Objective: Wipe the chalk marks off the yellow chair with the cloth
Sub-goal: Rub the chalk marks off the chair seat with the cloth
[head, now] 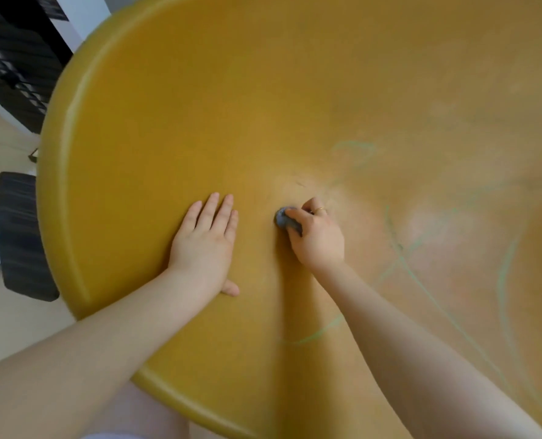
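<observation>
The yellow chair fills most of the view, its rounded rim curving down the left side. Faint green chalk marks run across its right half, with another green line lower down near my right forearm. My right hand is closed around a small bunched grey cloth and presses it against the chair's surface near the middle. A thin ring shows on one finger. My left hand lies flat on the chair just left of the cloth, fingers together and pointing away from me.
To the left of the chair stand a black slatted object on the pale floor and dark black furniture at the upper left. My legs show below the chair's front rim.
</observation>
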The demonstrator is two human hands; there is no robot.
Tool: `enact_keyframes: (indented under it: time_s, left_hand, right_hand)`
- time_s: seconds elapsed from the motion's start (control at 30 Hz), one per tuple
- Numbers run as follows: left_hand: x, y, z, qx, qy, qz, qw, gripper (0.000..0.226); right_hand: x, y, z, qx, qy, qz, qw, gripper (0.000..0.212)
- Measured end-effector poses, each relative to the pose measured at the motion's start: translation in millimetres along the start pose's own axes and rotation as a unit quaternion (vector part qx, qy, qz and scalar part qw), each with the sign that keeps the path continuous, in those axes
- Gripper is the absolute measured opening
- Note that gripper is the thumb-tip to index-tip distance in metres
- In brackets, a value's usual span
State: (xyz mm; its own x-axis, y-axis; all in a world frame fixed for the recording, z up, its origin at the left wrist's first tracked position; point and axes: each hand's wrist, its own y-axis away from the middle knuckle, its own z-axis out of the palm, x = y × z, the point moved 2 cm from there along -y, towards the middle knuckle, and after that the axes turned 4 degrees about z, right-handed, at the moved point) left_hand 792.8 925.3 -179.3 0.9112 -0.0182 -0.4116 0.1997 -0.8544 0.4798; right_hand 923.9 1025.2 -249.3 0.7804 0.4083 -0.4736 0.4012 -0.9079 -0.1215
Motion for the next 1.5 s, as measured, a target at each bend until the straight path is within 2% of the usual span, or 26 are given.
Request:
enact_keyframes:
  time_s: [0.2,0.3,0.37,0.43,0.5,0.53,0.6,0.67,0.87,1.03,1.13,1.3,1.37,1.5]
  left_hand:
    - [3,-1,-6,-0.001,-0.005,0.006,1.0,0.126]
    - [3,3,-4,0.002,0.006,0.02,1.0,0.119]
    - [7,7,-2,-0.016,0.009,0.053,0.998,0.109]
    - [11,17,2,-0.049,0.013,0.091,0.995,0.104]
    - [14,30,7,-0.063,0.013,0.121,0.991,0.103]
    - [14,37,10,-0.061,0.012,0.135,0.989,0.103]
    - [10,48,15,-0.053,0.013,0.146,0.988,0.103]
    - [9,53,19,-0.051,0.021,0.147,0.988,0.102]
    - [17,51,22,-0.06,0.022,0.149,0.987,0.104]
    - [13,52,27,-0.058,0.015,0.162,0.985,0.097]
    - [14,53,28,-0.054,0.019,0.166,0.984,0.092]
    - [20,52,26,-0.068,0.002,0.165,0.984,0.088]
    - [22,52,26,-0.07,-0.005,0.17,0.983,0.087]
    - [21,54,27,-0.064,-0.002,0.178,0.982,0.084]
  right_hand:
    - [-40,100,-2,-0.102,-0.069,-0.077,0.989,0.029]
    - [-35,108,-3,-0.103,-0.061,-0.085,0.989,0.029]
    - [-24,88,-2,-0.065,-0.004,-0.056,0.996,0.028]
    - [-5,57,-1,-0.055,0.055,0.039,0.996,0.034]
    - [6,34,-4,-0.069,0.051,0.138,0.987,0.038]
    - [8,30,-4,-0.065,0.042,0.16,0.984,0.038]
    - [2,38,-4,-0.064,0.044,0.164,0.983,0.037]
    - [-8,60,-2,-0.074,0.037,0.133,0.988,0.034]
    - [-47,139,-11,-0.135,-0.065,0.05,0.987,0.032]
    - [-56,162,-18,-0.165,-0.042,0.023,0.985,0.033]
    - [-37,146,-11,-0.126,0.0,0.041,0.991,0.032]
    - [-21,116,-4,-0.054,0.08,0.242,0.966,0.032]
    - [-33,125,-8,-0.071,0.058,0.234,0.968,0.032]
    - [-56,168,-25,-0.159,-0.036,0.151,0.975,0.033]
